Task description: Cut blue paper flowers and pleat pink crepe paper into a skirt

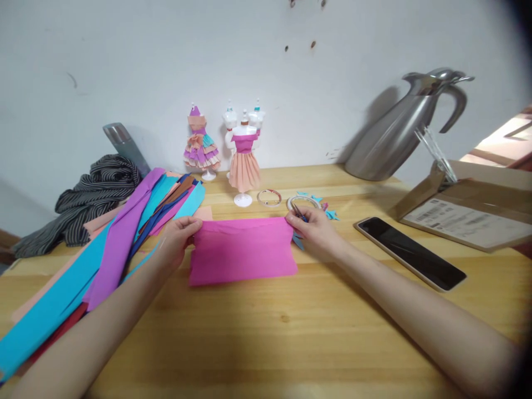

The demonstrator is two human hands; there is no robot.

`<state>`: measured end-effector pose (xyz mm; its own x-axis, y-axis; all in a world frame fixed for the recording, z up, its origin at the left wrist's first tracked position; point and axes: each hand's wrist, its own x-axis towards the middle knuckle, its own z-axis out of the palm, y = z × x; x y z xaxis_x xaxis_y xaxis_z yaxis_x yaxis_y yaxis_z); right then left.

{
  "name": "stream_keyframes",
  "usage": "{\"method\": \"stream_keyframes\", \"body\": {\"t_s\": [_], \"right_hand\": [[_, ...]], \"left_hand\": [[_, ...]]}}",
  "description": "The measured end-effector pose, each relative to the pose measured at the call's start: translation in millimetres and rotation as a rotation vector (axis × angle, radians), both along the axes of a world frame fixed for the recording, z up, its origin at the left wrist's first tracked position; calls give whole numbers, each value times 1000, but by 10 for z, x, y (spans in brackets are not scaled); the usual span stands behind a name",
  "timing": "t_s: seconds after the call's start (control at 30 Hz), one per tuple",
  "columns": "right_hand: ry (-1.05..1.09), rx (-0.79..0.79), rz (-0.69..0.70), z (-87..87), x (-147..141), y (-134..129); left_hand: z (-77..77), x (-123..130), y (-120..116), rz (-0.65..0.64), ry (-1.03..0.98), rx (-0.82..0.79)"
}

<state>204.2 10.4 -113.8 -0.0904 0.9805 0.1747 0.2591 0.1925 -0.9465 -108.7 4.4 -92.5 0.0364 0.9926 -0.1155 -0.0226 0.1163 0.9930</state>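
My left hand pinches the upper left corner of a magenta sheet of crepe paper. With its thumb and fingers, my right hand grips the upper right corner. The sheet is stretched between them above the table, its top edge slightly folded or creased. At my right hand shows a dark, pointed metal tool, perhaps scissors; I cannot tell whether the hand holds it. Behind the sheet stands a small dress form wearing a magenta top and a pleated peach skirt.
Colored crepe paper strips lie left, beside a striped cloth. Another dress form wears a ruffled dress. A tape roll and a ring lie behind. Rightward are a phone, cardboard box and metal jug.
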Motion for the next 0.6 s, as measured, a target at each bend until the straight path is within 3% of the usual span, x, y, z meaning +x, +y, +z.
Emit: {"method": "stream_keyframes", "body": {"t_s": [0.33,0.6], "right_hand": [[151,-86,-52,-70,-46,-5],[207,-204,95,-65,47,36]], "left_hand": [[-39,21,-17,21,-6,-19],[-20,26,-12,43,83,71]]}}
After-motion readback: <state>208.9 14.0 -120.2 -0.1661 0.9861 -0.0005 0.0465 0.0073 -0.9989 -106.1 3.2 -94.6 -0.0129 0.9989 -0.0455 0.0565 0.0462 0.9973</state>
